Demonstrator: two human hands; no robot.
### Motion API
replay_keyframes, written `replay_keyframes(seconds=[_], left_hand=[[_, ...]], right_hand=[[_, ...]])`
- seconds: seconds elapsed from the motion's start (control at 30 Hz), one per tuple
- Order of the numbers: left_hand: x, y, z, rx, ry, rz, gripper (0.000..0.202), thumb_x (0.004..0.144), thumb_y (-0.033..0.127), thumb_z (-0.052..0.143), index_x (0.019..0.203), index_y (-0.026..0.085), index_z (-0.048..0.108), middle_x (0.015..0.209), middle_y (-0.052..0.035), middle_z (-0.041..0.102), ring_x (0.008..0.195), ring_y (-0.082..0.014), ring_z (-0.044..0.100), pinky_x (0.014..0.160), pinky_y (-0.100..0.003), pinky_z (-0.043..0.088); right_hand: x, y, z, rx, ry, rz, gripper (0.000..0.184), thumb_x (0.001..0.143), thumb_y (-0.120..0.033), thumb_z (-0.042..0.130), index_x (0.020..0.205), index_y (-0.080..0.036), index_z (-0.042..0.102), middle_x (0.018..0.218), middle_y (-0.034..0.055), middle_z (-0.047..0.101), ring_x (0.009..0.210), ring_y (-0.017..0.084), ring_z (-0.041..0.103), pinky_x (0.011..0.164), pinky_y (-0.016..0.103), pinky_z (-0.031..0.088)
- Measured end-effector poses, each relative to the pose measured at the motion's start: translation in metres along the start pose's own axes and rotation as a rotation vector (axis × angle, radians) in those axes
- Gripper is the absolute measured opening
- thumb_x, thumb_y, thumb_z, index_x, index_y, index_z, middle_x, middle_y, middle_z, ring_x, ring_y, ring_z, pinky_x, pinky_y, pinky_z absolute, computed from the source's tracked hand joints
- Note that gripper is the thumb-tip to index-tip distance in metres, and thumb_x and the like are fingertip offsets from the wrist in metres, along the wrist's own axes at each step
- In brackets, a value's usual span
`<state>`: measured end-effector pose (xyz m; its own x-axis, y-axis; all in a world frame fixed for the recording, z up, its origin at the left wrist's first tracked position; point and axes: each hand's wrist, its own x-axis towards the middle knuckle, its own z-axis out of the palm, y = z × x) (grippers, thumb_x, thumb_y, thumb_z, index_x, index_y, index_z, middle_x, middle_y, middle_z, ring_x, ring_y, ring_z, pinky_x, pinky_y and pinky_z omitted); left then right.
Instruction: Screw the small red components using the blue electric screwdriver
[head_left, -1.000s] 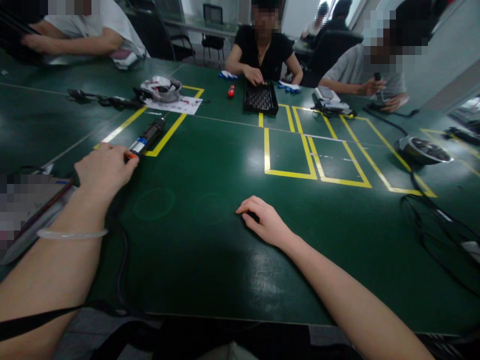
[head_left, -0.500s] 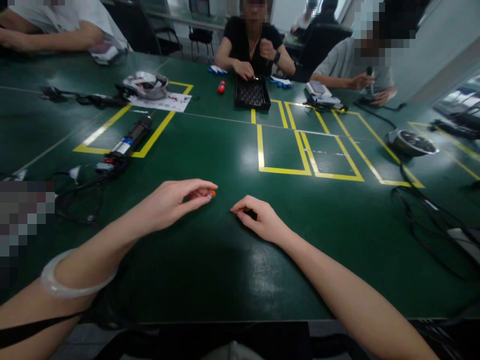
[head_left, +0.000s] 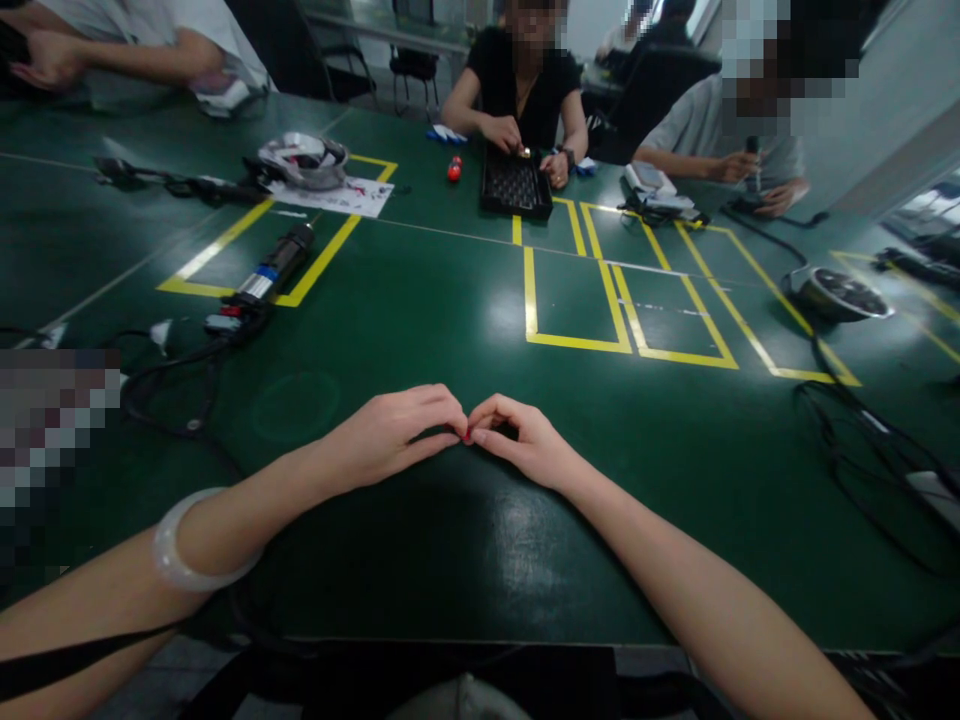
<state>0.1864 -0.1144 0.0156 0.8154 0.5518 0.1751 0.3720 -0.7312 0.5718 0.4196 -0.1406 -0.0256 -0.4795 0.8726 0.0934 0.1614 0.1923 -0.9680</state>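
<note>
Over the near part of the green table, the fingertips of both hands meet. My left hand [head_left: 409, 430] is closed in a pinch, palm down, with a pale bangle [head_left: 171, 545] on its forearm. Opposite it, my right hand [head_left: 521, 438] pinches with thumb and forefinger. A small red piece [head_left: 468, 436] shows where the fingertips come together. Both hands seem to grip it, but the fingers cover most of it and its kind cannot be made out.
A black cylindrical device [head_left: 274, 268] with cables lies on the left. Further off, a co-worker handles a black compartment tray [head_left: 517, 208] beside a red object [head_left: 454, 169]. Yellow tape [head_left: 577, 342] marks rectangles on the table [head_left: 420, 330]. A metal bowl [head_left: 846, 312] and loose cables [head_left: 844, 440] are right.
My left hand has moved right and slightly nearer, bringing the small piece against my right fingertips. My right hand has hardly moved. The far co-worker's hand has come down to the black tray.
</note>
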Motion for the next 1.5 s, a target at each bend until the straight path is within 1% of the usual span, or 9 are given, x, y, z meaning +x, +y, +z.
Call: replay_keyframes(seconds=[0.17,0.23,0.57,0.8,0.97,1.1,1.17,1.27,1.5], left_hand=[[-0.001,-0.001,0.004,0.054,0.053,0.008,0.012,0.099,0.027,0.055,0.105,0.019,0.061,0.104,-0.0055,0.066,0.097,-0.0169,0.064,0.086,-0.027,0.049],[-0.001,-0.003,0.005,0.047,0.075,-0.037,0.02,0.095,0.033,0.061,0.11,0.019,0.059,0.102,-0.0053,0.066,0.094,-0.0174,0.064,0.083,-0.028,0.049],[0.0,-0.007,0.007,-0.042,0.029,-0.064,0.016,0.098,0.032,0.056,0.102,0.018,0.063,0.099,-0.0056,0.067,0.09,-0.0165,0.064,0.08,-0.027,0.049],[0.001,-0.014,-0.009,0.089,0.027,-0.167,0.033,0.101,0.046,0.046,0.108,0.019,0.063,0.103,-0.0068,0.067,0.097,-0.0198,0.063,0.086,-0.031,0.046],[-0.012,-0.051,-0.046,0.388,0.225,-0.38,0.043,0.099,0.051,0.041,0.113,0.018,0.065,0.117,-0.011,0.064,0.111,-0.026,0.059,0.098,-0.038,0.042],[-0.04,-0.087,-0.082,0.651,0.336,-0.725,0.067,0.096,0.06,0.042,0.136,0.009,0.055,0.135,-0.0219,0.052,0.124,-0.0357,0.048,0.105,-0.049,0.037],[-0.056,-0.101,-0.096,0.714,0.317,-0.944,0.087,0.091,0.072,0.039,0.143,0.003,0.047,0.139,-0.0291,0.047,0.124,-0.0428,0.046,0.099,-0.055,0.039],[-0.074,-0.116,-0.109,0.703,0.212,-1.19,0.114,0.079,0.089,0.031,0.138,-0.007,0.049,0.135,-0.0356,0.048,0.119,-0.0474,0.048,0.093,-0.056,0.041],[-0.08,-0.131,-0.116,0.672,0.136,-1.347,0.122,0.062,0.095,0.04,0.126,-0.007,0.061,0.117,-0.0313,0.063,0.11,-0.0448,0.056,0.084,-0.046,0.043]], right_hand=[[0.0,0.0,-0.001,0.045,0.013,-0.049,0.013,0.087,-0.025,0.07,0.096,-0.019,0.063,0.091,0.0015,0.069,0.083,0.014,0.064,0.081,0.031,0.052],[0.001,0.0,0.0,0.038,0.037,-0.059,0.014,0.086,-0.025,0.071,0.096,-0.019,0.063,0.09,0.0012,0.069,0.082,0.014,0.064,0.08,0.031,0.051],[0.0,0.001,0.002,-0.077,0.055,-0.082,0.019,0.081,-0.021,0.074,0.096,-0.02,0.062,0.093,0.0011,0.068,0.085,0.015,0.063,0.082,0.032,0.05],[0.0,0.001,0.001,-0.029,0.056,-0.021,0.016,0.084,-0.023,0.072,0.097,-0.019,0.064,0.09,0.001,0.069,0.082,0.014,0.063,0.081,0.032,0.049],[0.0,0.004,-0.002,0.109,0.069,0.049,0.019,0.084,-0.029,0.073,0.099,-0.019,0.065,0.085,0.0008,0.066,0.074,0.013,0.06,0.071,0.028,0.049],[0.001,0.006,-0.006,0.301,0.13,0.106,0.026,0.081,-0.036,0.078,0.096,-0.02,0.065,0.087,0.001,0.068,0.074,0.012,0.061,0.07,0.027,0.05],[0.001,0.007,-0.008,0.383,0.171,0.118,0.03,0.078,-0.039,0.081,0.095,-0.021,0.065,0.087,0.0008,0.069,0.076,0.013,0.063,0.073,0.028,0.052],[0.002,0.008,-0.011,0.478,0.213,0.122,0.034,0.076,-0.042,0.083,0.095,-0.02,0.066,0.087,0.0014,0.071,0.075,0.013,0.064,0.072,0.028,0.053],[0.004,0.009,-0.013,0.61,0.251,0.158,0.034,0.076,-0.045,0.083,0.093,-0.02,0.067,0.083,0.0021,0.074,0.073,0.013,0.066,0.07,0.028,0.053]])
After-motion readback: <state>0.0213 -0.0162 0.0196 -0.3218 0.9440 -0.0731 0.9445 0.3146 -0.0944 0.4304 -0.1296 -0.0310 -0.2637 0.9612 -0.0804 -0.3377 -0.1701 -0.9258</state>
